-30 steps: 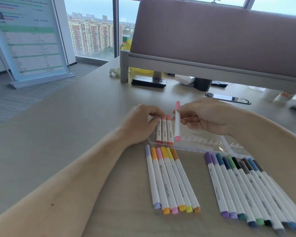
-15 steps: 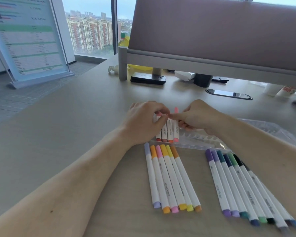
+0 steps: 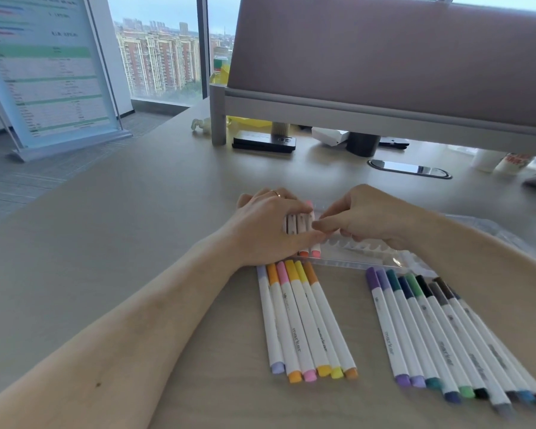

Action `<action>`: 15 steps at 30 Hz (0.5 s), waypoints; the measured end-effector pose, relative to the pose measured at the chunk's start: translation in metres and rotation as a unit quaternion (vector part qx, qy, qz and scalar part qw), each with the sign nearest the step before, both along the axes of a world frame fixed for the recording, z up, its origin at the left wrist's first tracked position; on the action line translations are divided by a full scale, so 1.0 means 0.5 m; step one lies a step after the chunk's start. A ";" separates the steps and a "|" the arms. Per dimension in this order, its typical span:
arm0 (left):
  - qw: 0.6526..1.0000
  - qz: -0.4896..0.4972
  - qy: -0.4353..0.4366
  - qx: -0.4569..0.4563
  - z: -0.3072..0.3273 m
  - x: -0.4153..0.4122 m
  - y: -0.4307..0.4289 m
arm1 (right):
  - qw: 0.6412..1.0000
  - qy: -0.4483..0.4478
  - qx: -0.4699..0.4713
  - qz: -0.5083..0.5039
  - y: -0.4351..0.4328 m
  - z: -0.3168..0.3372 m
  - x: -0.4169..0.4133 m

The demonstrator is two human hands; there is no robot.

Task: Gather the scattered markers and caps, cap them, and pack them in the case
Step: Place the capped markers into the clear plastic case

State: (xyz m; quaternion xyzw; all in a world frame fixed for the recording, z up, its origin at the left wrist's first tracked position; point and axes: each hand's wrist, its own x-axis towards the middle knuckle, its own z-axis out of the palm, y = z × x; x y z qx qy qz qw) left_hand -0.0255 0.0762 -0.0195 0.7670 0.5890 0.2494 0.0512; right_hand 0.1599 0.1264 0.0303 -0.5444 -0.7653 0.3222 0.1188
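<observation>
Fingers and thumb of my left hand (image 3: 266,226) clamp the red-capped white markers (image 3: 292,226) slotted at the left end of the clear plastic case (image 3: 356,261). My right hand (image 3: 367,218), fingers curled, pinches the pink-capped white marker (image 3: 315,251) just beside them, also in the case.

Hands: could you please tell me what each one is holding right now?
Left hand: grips the markers in the case.
Right hand: pinches the pink marker.
</observation>
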 end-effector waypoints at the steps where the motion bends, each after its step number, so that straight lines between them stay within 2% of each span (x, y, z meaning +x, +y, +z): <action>1: 1.000 0.002 0.005 -0.005 0.001 0.002 0.000 | 1.000 -0.002 0.002 0.002 -0.001 -0.002 0.000; 11: 1.000 0.006 0.005 -0.010 0.002 0.008 0.009 | 0.999 0.013 0.047 0.005 -0.019 -0.001 0.003; 15: 0.996 -0.016 -0.084 -0.008 -0.011 -0.010 0.025 | 0.997 0.016 0.068 0.019 -0.054 0.017 -0.008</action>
